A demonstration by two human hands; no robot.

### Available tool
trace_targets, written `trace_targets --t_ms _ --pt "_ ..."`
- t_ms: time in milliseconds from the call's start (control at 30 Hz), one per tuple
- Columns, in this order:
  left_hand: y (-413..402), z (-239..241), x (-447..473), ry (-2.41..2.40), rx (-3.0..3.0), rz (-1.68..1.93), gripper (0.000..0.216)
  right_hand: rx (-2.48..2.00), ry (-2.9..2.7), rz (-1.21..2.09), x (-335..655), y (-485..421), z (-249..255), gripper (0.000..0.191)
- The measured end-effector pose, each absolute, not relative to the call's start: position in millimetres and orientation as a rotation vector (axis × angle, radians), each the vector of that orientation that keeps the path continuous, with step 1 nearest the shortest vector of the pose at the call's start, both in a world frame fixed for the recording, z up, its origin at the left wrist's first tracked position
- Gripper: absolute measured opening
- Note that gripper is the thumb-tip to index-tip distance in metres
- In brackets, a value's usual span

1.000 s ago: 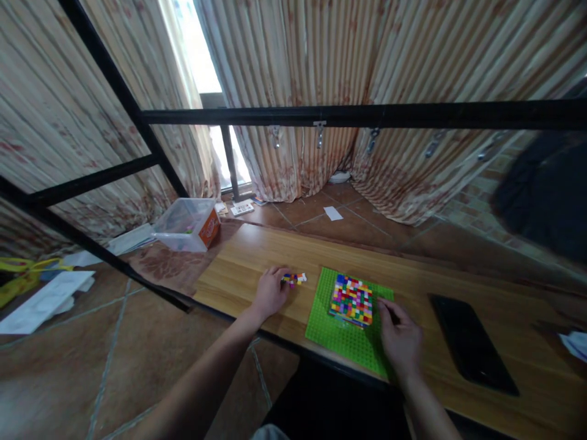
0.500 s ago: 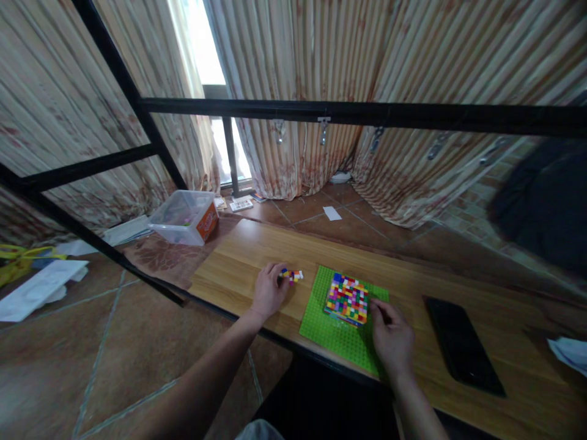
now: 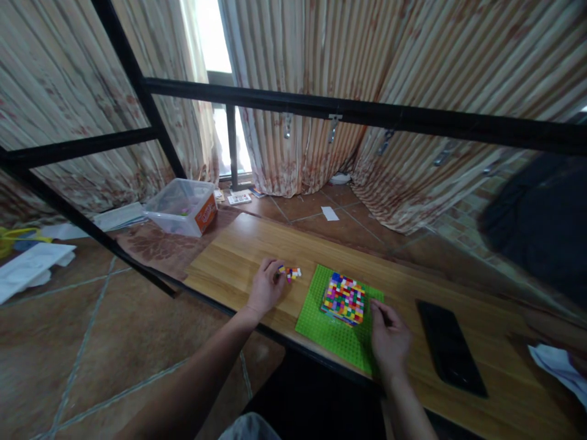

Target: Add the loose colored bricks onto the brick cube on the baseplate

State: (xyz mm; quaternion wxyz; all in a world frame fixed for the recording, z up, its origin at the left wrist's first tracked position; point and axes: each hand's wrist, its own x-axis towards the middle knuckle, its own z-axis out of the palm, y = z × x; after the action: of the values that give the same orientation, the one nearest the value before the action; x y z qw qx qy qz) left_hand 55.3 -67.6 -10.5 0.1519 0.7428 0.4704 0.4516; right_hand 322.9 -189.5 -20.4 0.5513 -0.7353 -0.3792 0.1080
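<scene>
A green baseplate [image 3: 328,327] lies on the wooden table [image 3: 243,253] with a square block of many-coloured small bricks [image 3: 343,298] built on it. My right hand [image 3: 389,342] rests on the plate's right edge, fingers curled beside the block, nothing visible in them. To the left of the plate sits a small heap of loose coloured bricks [image 3: 292,272]. My left hand [image 3: 266,286] lies on the table with its curled fingertips touching that heap.
A black flat phone-like slab [image 3: 450,349] lies on the table right of the plate. White paper [image 3: 557,366] is at the far right. A clear plastic box with an orange label [image 3: 183,206] stands on the floor behind a black metal frame [image 3: 348,113]. Curtains hang behind.
The camera has tilted and shifted slightly, so everything sits a little lower left. Both hands stay where they were, the left at the loose bricks, the right at the plate's edge.
</scene>
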Motion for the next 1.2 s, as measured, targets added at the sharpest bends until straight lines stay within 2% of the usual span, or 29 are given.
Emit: trace_targets --t_ms 167,300,400,567,867,1200 --pt "-68 -8 54 1.354 2.104 1.370 0.020 -1.620 -0.738 0.025 290 -196 38 0.037" --pt "-68 -9 53 1.310 2.006 1.425 0.021 -1.521 -1.122 0.340 233 -180 77 0.027" --pt "-69 -10 52 1.267 1.957 1.467 0.021 -1.534 -1.323 0.540 193 -153 73 0.025" --pt "-69 -10 49 1.195 1.930 1.470 0.025 -1.664 -1.335 0.607 160 -110 43 0.024" --pt "-70 -6 47 1.135 1.940 1.457 0.024 -1.507 -0.979 0.912 159 -94 22 0.020" --pt "-70 0 46 1.145 2.038 1.362 0.016 -1.461 -1.129 0.585 188 -143 58 0.021"
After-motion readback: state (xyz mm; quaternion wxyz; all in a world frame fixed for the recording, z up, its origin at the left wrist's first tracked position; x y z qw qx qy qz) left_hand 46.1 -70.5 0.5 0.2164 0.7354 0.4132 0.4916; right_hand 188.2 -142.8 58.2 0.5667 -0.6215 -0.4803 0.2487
